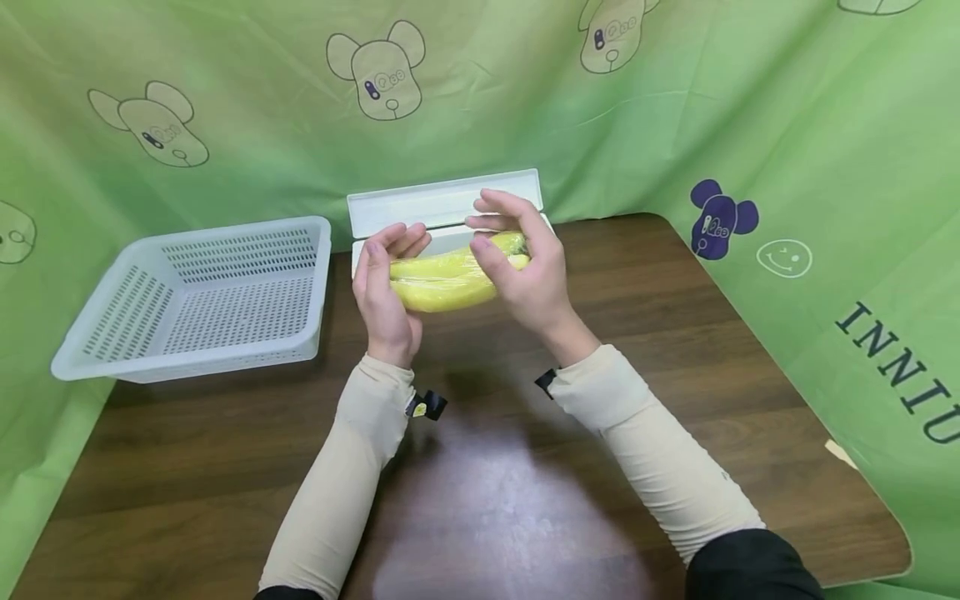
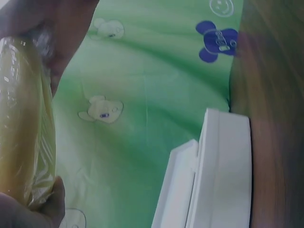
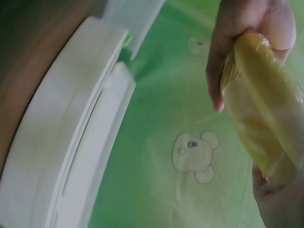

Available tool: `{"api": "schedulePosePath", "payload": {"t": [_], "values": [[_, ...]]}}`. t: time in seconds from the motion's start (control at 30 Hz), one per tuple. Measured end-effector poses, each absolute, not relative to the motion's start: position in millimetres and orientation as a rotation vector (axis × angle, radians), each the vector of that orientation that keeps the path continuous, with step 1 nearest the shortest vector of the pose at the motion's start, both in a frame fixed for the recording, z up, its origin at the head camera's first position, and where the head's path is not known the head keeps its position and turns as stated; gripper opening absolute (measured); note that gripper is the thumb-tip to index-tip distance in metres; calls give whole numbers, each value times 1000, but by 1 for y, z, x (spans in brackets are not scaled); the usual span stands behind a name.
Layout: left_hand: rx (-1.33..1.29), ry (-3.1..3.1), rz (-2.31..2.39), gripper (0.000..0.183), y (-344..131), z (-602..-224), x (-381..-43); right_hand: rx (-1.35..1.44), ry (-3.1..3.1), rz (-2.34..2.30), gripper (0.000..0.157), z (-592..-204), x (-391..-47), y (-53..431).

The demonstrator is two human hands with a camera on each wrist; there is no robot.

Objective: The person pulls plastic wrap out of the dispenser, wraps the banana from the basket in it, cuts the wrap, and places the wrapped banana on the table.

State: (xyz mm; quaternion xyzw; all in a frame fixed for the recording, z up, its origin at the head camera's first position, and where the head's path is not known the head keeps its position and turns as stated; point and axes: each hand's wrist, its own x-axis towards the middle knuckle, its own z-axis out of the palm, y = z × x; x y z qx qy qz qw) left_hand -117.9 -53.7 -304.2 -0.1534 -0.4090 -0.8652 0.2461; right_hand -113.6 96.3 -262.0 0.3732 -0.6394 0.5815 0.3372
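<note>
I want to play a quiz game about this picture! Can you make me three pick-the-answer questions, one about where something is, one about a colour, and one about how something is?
1. Where is the white basket?
A. On the table, left of the hands
B. On top of the white box
C. Hanging on the curtain

2. What colour is the wrapped banana?
A. Red
B. Yellow
C. Blue

3. How is the white box behind the hands?
A. Lid shut
B. Lid open, standing up
C. Upside down

Answers:
1. A, the basket sits on the brown table to the left of the left hand.
2. B, the banana is yellow under shiny clear wrap, held between the left hand and the right hand.
3. B, the lid stands up at the back against the green curtain.
</note>
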Motion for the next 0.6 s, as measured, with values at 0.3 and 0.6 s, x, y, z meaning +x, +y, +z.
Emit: {"api": "schedulePosePath", "payload": {"t": [0.3,0.6], "values": [[-135,-1082,-2372,39,-45,-306,-113,734,-1220,2122,33,-273,-129,71],[76,-1074,-2400,40,-40,-310,-115,561,-1138,2323,27,-281,-141,58]]}}
